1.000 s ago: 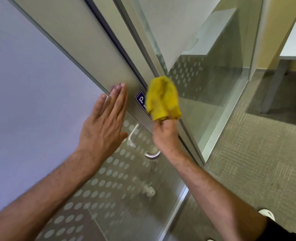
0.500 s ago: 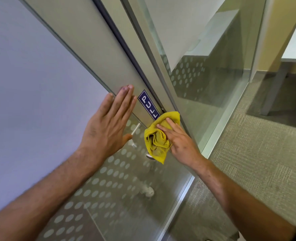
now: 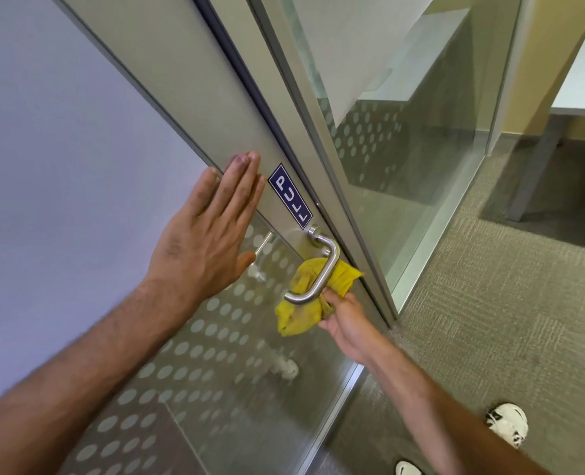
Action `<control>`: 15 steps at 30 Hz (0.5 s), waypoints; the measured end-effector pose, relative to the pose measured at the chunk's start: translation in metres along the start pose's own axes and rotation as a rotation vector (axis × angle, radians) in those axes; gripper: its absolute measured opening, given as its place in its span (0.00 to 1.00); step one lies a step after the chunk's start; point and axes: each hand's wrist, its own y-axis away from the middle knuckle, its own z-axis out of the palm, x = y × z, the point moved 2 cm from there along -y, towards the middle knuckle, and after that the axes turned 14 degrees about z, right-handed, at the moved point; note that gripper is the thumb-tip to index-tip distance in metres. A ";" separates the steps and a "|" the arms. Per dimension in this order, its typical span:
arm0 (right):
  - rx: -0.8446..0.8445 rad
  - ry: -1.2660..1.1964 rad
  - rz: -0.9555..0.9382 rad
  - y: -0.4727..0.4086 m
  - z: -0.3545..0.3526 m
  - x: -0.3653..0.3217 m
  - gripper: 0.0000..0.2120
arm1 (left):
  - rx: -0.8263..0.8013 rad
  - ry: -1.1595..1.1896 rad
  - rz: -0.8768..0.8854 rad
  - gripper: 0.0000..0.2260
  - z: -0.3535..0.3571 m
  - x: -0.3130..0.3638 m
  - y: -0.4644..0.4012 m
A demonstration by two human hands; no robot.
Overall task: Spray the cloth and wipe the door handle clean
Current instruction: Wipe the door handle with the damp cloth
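Left hand (image 3: 206,238) flat on door frame (image 3: 195,97), fingers spread, likely steadying door. Right hand (image 3: 347,322) pinches yellow cloth (image 3: 301,311), bunched behind lower bend of steel pull handle (image 3: 322,269), reaching handle's back side.

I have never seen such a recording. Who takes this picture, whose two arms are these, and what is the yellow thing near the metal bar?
There is no machine here. A person wears a camera on the head, which looks forward and down, so the two arms are that person's own. The left hand lies flat and open against the door, beside a blue PULL sign. The right hand grips a bunched yellow cloth and presses it behind the lower part of the metal door handle. The cloth sits between handle and door. At the bottom right you see the person's white shoes on grey carpet.
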 end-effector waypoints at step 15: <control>0.425 -0.057 -0.184 0.018 0.027 -0.020 0.08 | 0.052 -0.003 -0.009 0.49 0.001 -0.001 0.000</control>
